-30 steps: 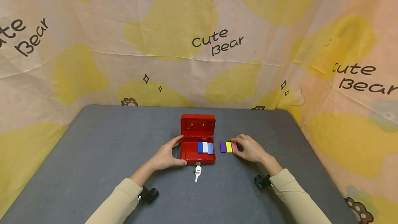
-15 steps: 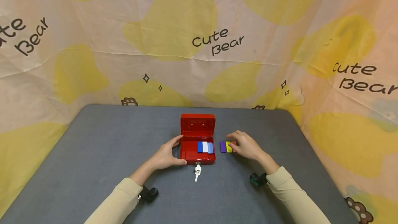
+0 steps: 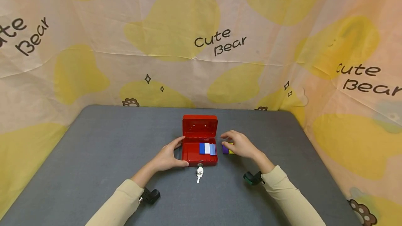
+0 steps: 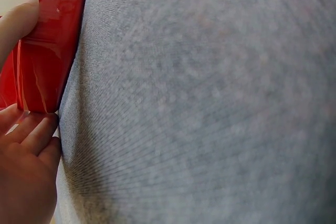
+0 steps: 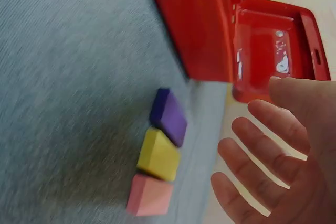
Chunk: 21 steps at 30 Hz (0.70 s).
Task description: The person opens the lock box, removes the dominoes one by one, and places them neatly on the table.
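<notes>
A red cash box [image 3: 190, 152] stands with its lid [image 3: 199, 125] raised. My left hand [image 3: 168, 157] holds it by the left end, thumb at the front corner and fingers along the side. Blue [image 3: 202, 148], white [image 3: 207, 148] and light blue [image 3: 213, 149] blocks lie in its right part. On the table to the right sit a purple block [image 5: 168, 117], a yellow block [image 5: 159, 155] and a pink block [image 5: 150, 195] in a row. Above that row hovers my right hand [image 3: 242, 145], fingers spread and holding nothing; in the head view it covers the pink block.
Keys [image 3: 199, 173] hang from the lock at the front of the cash box. Grey cloth covers the table [image 3: 125, 138], and a patterned curtain [image 3: 176, 27] rises behind it and at both sides.
My right hand has let go of the pink block and moved left over the row, towards the cash box. The left hand and the box have stayed put.
</notes>
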Available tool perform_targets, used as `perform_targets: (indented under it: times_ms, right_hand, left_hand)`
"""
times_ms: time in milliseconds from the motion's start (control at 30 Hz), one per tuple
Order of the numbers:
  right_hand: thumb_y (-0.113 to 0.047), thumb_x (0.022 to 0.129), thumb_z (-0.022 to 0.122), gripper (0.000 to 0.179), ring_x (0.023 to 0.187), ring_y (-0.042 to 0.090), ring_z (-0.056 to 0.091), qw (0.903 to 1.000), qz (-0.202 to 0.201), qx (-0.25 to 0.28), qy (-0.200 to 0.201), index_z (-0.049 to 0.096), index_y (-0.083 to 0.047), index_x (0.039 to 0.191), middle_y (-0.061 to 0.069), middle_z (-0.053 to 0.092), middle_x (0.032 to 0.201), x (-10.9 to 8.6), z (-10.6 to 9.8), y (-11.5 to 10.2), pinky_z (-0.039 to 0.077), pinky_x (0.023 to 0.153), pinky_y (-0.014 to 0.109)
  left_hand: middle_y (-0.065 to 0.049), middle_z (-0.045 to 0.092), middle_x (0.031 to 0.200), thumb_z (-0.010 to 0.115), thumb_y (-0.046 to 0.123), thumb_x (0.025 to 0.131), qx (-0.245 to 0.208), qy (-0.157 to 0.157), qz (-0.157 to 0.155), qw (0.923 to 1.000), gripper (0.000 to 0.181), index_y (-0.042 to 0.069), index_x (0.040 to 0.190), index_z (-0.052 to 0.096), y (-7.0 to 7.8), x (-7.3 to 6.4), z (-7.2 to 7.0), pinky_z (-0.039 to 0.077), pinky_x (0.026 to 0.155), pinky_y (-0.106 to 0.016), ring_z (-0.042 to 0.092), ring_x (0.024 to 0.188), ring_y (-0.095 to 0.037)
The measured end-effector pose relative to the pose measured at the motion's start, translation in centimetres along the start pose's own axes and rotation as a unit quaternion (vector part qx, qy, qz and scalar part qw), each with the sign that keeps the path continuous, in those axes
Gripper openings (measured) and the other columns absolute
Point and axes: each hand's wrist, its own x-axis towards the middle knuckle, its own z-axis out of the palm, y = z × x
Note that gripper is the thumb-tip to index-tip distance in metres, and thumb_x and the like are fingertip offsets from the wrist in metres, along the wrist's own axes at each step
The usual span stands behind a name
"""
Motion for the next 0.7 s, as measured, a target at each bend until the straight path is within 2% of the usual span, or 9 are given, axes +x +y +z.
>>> perform_targets:
  times_ms: [367, 500, 700]
  right_hand:
    - [-0.021, 0.084, 0.057, 0.029, 0.087, 0.012, 0.057, 0.9991, 0.011, 0.016, -0.037, 0.059, -0.006, 0.109, 0.002, 0.060, 0.102, 0.8, 0.1, -2.0, 0.049, 0.076, 0.032]
    - [-0.022, 0.085, 0.056, 0.031, 0.087, 0.012, 0.057, 0.9982, 0.009, 0.021, -0.056, 0.058, -0.005, 0.110, 0.004, 0.061, 0.103, 1.2, 0.0, -2.9, 0.048, 0.076, 0.033]
    - [-0.025, 0.086, 0.054, 0.032, 0.086, 0.010, 0.056, 0.9958, 0.017, 0.006, -0.090, 0.059, -0.007, 0.112, 0.000, 0.062, 0.101, 1.9, -0.2, -3.9, 0.048, 0.074, 0.026]
  left_hand:
    - [-0.001, 0.039, 0.133, 0.079, 0.032, 0.058, -0.001, -0.002, -0.002, 1.0000, 0.090, 0.019, 0.134, 0.032, 0.1, 0.0, 0.0, 0.039, 0.091, -0.042, 0.042, 0.118, -0.019]
    - [-0.001, 0.039, 0.132, 0.079, 0.032, 0.058, -0.002, 0.000, 0.003, 1.0000, 0.090, 0.018, 0.134, 0.032, 0.1, 0.0, -0.1, 0.038, 0.092, -0.042, 0.043, 0.117, -0.018]
    - [0.000, 0.039, 0.132, 0.079, 0.033, 0.058, 0.002, 0.002, 0.010, 0.9999, 0.090, 0.018, 0.134, 0.032, -0.1, -0.1, -0.1, 0.037, 0.093, -0.041, 0.043, 0.117, -0.017]
